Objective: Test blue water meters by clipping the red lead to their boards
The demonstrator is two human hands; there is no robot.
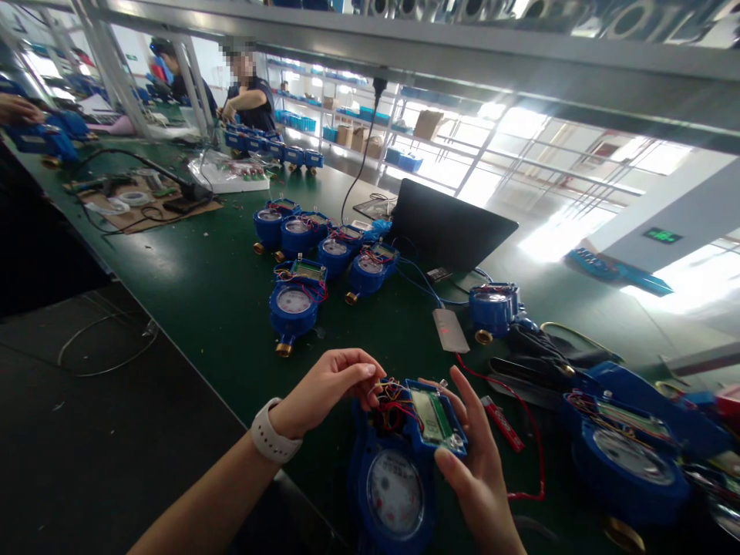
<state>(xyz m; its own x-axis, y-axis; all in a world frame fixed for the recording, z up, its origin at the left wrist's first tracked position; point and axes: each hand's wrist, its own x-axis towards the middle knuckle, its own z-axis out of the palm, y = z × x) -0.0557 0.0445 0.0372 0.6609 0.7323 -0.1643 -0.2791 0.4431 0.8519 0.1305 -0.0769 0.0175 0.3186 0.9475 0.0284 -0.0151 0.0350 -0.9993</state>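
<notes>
A blue water meter (pixel 393 493) with a round dial lies close in front of me, its upper housing opened and full of coloured wires (pixel 394 408). My left hand (pixel 335 385), with a white watch band (pixel 274 432) at the wrist, pinches thin wires at the housing's left side. Tilted up beside the wires is a blue-framed display module (pixel 433 416) with a small screen and green circuit board. My right hand (pixel 479 455) grips it by the right edge, thumb at the lower corner and fingers behind. The wires run between the module and the housing.
Several blue meters (pixel 294 301) stand farther back on the green table (pixel 202 270). A laptop (pixel 451 223), a grey box (pixel 451 330) with a red cable and a red-and-white marked stick (pixel 502 424) lie rightward. More meters (pixel 624 455) crowd the right. A co-worker (pixel 251 96) stands beyond.
</notes>
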